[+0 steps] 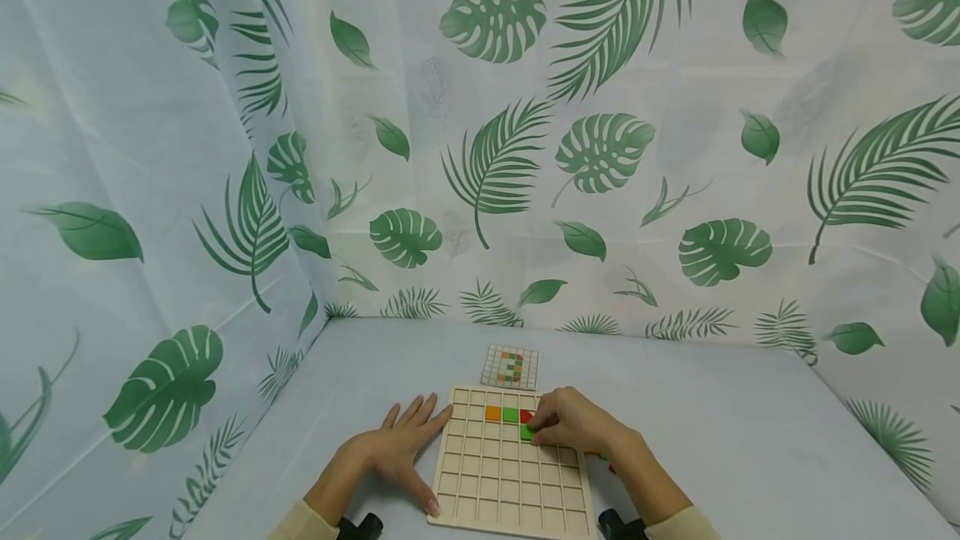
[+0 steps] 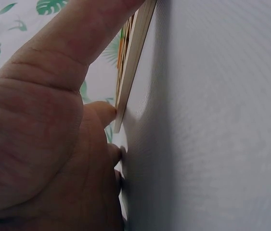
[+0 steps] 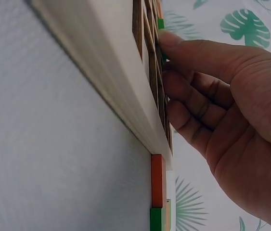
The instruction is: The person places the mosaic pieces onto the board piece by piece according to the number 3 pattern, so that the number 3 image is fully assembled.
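A wooden grid board point(image 1: 495, 490) lies on the table, with an orange tile point(image 1: 492, 413), a green tile point(image 1: 510, 415) and a partly covered red tile point(image 1: 526, 416) in one row near its far edge. Below the red tile is a second green tile point(image 1: 527, 432). My right hand point(image 1: 573, 422) pinches that tile at the grid, its thumb point(image 3: 171, 38) against the green side. Spread wide, my left hand point(image 1: 397, 448) rests at the board's left side, its thumb and index finger touching the edge.
A small pattern card point(image 1: 510, 367) with a coloured grid lies beyond the board. To the board's right, partly behind my right wrist, are loose tiles, including an orange tile point(image 3: 158, 180) and a green one point(image 3: 157, 219). Leaf-printed cloth point(image 1: 510, 273) hangs behind the table.
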`<state>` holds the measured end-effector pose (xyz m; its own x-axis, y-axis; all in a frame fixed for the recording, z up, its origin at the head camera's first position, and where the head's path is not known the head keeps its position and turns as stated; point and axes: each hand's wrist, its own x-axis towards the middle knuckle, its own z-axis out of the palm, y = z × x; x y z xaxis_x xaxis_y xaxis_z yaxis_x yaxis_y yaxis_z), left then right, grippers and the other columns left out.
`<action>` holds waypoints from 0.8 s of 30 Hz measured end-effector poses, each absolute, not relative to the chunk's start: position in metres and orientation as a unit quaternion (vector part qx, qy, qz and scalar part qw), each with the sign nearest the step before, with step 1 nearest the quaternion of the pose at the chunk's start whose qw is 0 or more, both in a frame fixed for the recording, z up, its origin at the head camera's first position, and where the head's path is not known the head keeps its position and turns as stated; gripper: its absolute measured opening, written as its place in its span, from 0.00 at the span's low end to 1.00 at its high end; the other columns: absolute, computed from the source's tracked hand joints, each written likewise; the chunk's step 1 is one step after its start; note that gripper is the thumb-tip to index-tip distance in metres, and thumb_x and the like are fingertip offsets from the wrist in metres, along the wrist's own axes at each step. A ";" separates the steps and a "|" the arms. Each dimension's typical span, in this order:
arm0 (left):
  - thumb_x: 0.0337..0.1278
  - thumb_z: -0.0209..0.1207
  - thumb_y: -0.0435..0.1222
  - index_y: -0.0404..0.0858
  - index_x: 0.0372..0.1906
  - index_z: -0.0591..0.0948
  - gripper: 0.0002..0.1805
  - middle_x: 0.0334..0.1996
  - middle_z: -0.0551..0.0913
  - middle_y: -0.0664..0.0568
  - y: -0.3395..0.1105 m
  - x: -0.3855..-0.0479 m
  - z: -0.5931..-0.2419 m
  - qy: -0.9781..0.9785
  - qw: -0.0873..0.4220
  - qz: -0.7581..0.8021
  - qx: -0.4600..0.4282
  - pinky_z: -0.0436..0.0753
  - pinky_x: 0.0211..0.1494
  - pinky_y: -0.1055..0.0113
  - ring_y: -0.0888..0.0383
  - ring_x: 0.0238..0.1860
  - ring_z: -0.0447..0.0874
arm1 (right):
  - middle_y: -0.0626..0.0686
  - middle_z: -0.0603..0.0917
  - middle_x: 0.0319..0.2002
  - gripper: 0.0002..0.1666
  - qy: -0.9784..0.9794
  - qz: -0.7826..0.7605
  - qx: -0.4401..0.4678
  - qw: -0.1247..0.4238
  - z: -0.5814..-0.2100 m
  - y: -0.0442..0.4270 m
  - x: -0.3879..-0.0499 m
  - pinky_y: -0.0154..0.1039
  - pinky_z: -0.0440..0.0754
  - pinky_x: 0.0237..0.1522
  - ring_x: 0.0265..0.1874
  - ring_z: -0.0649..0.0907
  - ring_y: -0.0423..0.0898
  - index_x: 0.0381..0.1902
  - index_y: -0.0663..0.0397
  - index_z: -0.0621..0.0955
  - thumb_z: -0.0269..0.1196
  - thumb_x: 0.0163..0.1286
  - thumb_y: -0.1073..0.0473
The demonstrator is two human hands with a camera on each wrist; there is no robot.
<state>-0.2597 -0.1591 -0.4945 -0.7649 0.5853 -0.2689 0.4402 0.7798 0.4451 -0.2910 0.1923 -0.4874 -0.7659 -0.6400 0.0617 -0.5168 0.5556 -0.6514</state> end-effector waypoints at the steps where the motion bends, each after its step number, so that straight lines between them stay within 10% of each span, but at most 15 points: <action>1: 0.34 0.79 0.66 0.51 0.86 0.45 0.77 0.86 0.38 0.40 -0.159 -0.259 -0.494 0.922 0.200 0.181 0.278 0.35 0.81 0.31 0.38 0.86 0.31 | 0.44 0.90 0.36 0.11 0.876 -0.339 -0.331 0.091 -0.488 0.192 -0.291 0.31 0.84 0.36 0.34 0.84 0.33 0.41 0.53 0.93 0.78 0.61 0.58; 24: 0.32 0.79 0.68 0.52 0.86 0.45 0.77 0.86 0.37 0.41 -0.160 -0.262 -0.496 0.922 0.204 0.180 0.274 0.35 0.82 0.32 0.39 0.86 0.31 | 0.41 0.87 0.35 0.15 0.896 -0.347 -0.272 0.043 -0.482 0.203 -0.293 0.34 0.80 0.31 0.29 0.80 0.38 0.52 0.53 0.90 0.73 0.69 0.56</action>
<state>-0.2615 -0.1600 -0.4960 -0.7665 0.5792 -0.2776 0.4327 0.7851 0.4432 -0.2930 0.2032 -0.4816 -0.8485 -0.5171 0.1127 -0.4580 0.6107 -0.6460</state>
